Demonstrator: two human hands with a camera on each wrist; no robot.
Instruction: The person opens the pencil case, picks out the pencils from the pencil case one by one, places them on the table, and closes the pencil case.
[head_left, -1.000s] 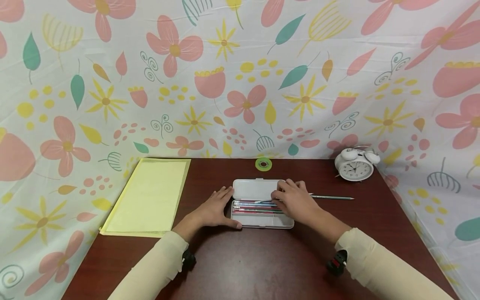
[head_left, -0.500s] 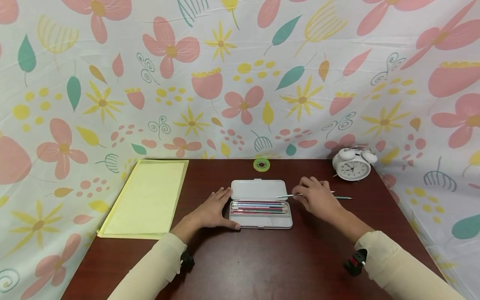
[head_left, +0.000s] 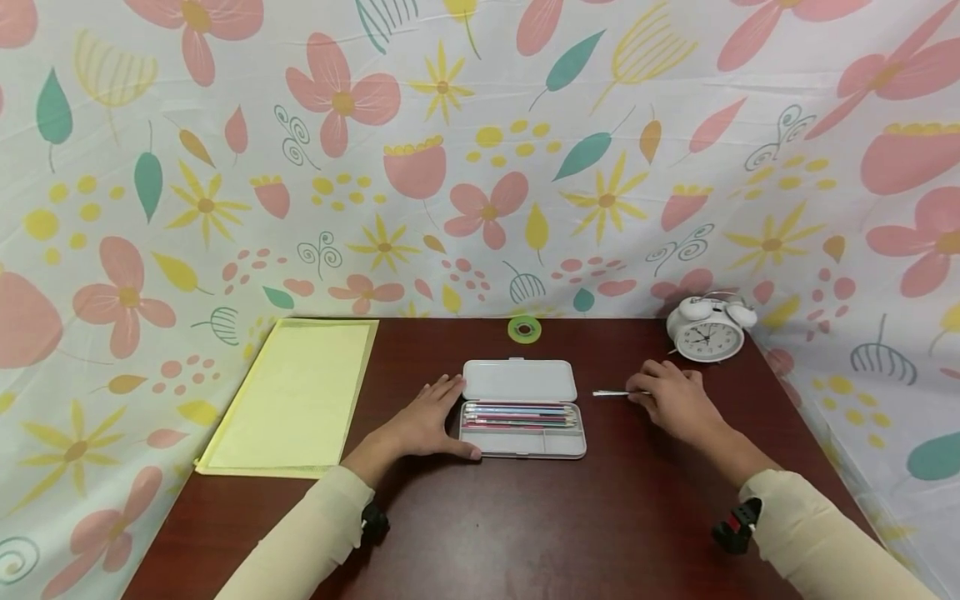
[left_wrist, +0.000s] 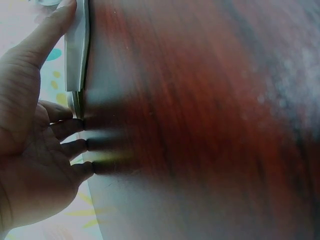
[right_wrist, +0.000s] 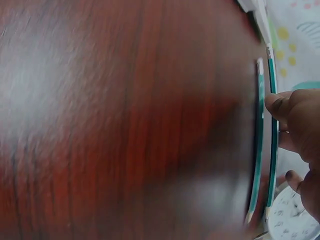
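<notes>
Gripping a green pencil (right_wrist: pixel 273 145) between the thumb and fingertips of the right hand (head_left: pixel 678 404), well to the right of the case (head_left: pixel 522 456). Long axis roughly left to right; metal-banded end out on the hand's left, toward the case, sharpened tip on the hand's right. Contact between this one and the table (head_left: pixel 525 525) impossible to tell. Just beside it in the right wrist view, lying on the table and almost parallel, a second pencil (right_wrist: pixel 259 135), tip the same way.

Resting at the left end of the case, the left hand (head_left: pixel 423 423), unclenched, thumb spread along the near corner, fingers extended beside the lid (head_left: pixel 519 380). Just right of that hand, the case wide open, lid folded back on the far side. In its long far compartment, a bundle of pencils (head_left: pixel 517 414), red, blue and white, side by side, also running left to right; in front of them, a near section split by a divider.

Beyond the right hand, a white clock (head_left: pixel 708 340); left of the left hand, a yellow folder (head_left: pixel 296 392).
</notes>
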